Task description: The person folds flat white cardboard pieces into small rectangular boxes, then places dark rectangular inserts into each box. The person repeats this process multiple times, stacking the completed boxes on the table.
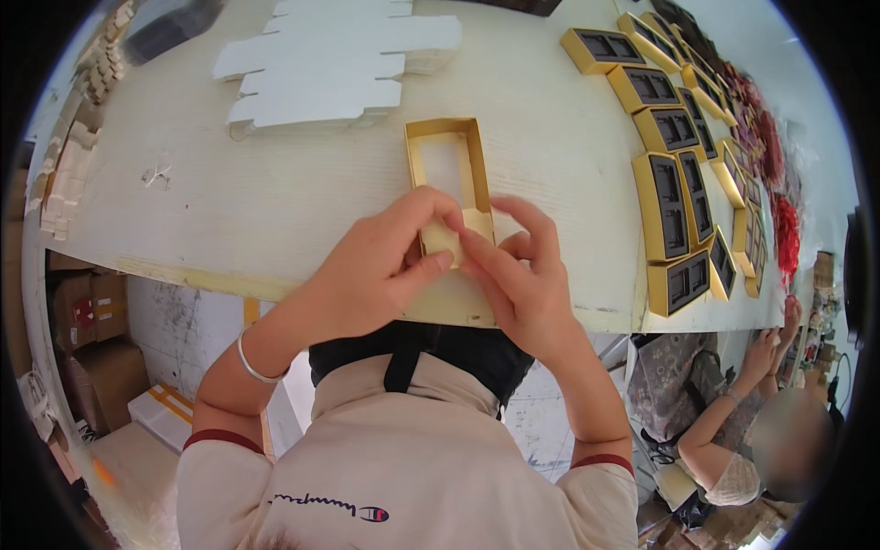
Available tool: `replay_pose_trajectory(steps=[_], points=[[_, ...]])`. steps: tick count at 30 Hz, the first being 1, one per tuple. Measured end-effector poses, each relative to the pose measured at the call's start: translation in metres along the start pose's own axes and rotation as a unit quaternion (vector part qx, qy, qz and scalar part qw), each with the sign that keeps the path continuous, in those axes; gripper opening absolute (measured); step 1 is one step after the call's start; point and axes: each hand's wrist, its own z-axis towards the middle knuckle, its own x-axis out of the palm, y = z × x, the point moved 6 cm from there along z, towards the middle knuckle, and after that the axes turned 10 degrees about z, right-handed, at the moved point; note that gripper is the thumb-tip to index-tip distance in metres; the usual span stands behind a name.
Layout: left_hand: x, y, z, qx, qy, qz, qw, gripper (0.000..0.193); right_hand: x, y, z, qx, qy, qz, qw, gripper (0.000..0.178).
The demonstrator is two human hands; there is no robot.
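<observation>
A gold open-topped cardboard box [472, 160] lies on the table with its near end at the front edge, in front of my body. My left hand [394, 257] grips the near left corner of the box, thumb and forefinger pinched at its near end flap. From the other side my right hand [522, 266] pinches at the same near end, its fingertips almost meeting the left ones. The pale inner cardboard shows between the hands. Part of the near wall is hidden by my fingers.
A stack of flat white die-cut card blanks [321, 64] lies at the back. Several gold boxes with black inserts [662, 206] stand on the right. White folded card pieces [69, 183] line the far left. A co-worker's arm [720, 431] is at the lower right, cartons [92, 307] below left.
</observation>
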Motion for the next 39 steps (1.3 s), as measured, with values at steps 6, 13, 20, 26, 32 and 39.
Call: replay_pose_trajectory(steps=[6, 13, 20, 26, 32, 39], points=[[0.005, -0.026, -0.026, 0.171, -0.210, 0.328, 0.905, 0.016, 0.003, 0.009, 0.003, -0.159, 0.044, -0.189, 0.968, 0.032], [0.021, -0.030, -0.024, 0.174, -0.185, 0.493, 0.832, 0.014, 0.010, 0.011, 0.013, -0.109, 0.112, -0.201, 0.967, 0.017], [0.008, -0.024, -0.012, 0.142, -0.069, 0.408, 0.899, 0.005, 0.015, 0.009, 0.013, -0.044, 0.165, -0.143, 0.975, 0.012], [0.010, -0.025, -0.012, 0.168, -0.034, 0.407, 0.897, 0.006, 0.015, 0.006, 0.011, 0.018, 0.179, -0.082, 0.980, 0.013], [0.008, -0.023, -0.010, 0.165, 0.015, 0.420, 0.892, 0.011, 0.010, 0.010, 0.014, 0.072, 0.190, -0.002, 0.979, 0.015], [-0.028, -0.060, -0.014, 0.242, -0.105, 0.404, 0.876, 0.061, -0.015, 0.007, -0.001, -0.018, 0.134, -0.015, 0.991, 0.021]])
